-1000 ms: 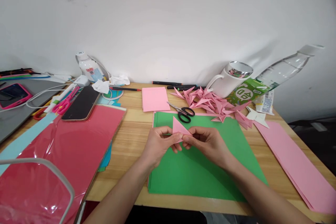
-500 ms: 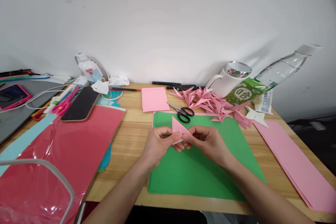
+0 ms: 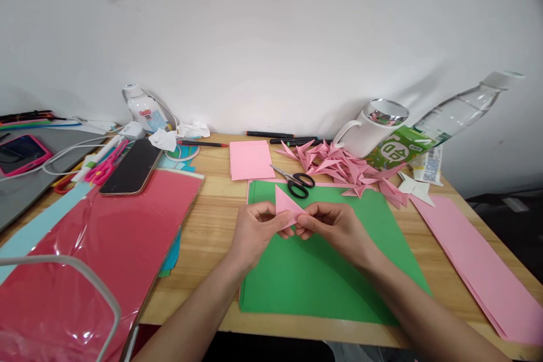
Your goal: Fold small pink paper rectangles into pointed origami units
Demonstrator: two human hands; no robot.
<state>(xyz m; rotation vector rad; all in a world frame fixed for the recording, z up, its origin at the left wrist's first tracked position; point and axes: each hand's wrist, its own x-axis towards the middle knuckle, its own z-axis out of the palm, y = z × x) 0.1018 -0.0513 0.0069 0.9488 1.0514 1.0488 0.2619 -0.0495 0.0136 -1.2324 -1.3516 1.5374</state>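
Note:
A small pink paper (image 3: 285, 202), folded into a triangle, is held up between both hands above the green paper sheets (image 3: 322, 283). My left hand (image 3: 263, 229) pinches its left side with the thumb in front and fingers behind. At the lower right corner, my right hand (image 3: 331, 223) grips it between thumb and fingers. Just beyond the folded paper lie black-handled scissors (image 3: 300, 182). Behind them is a stack of pink paper squares (image 3: 251, 160). To its right sits a pile of folded pink paper pieces (image 3: 339, 167).
A white mug (image 3: 369, 130), a green carton (image 3: 396, 147) and a leaning clear bottle (image 3: 464, 104) stand at the back right. Pink paper strips (image 3: 479, 266) lie on the right. On the left are a red plastic-wrapped pack (image 3: 114, 237), a phone (image 3: 132, 167) and pink scissors (image 3: 108, 163).
The pink paper has tilted slightly, and its right corner has shifted left under my right thumb. Both hands keep their pinch in nearly the same place.

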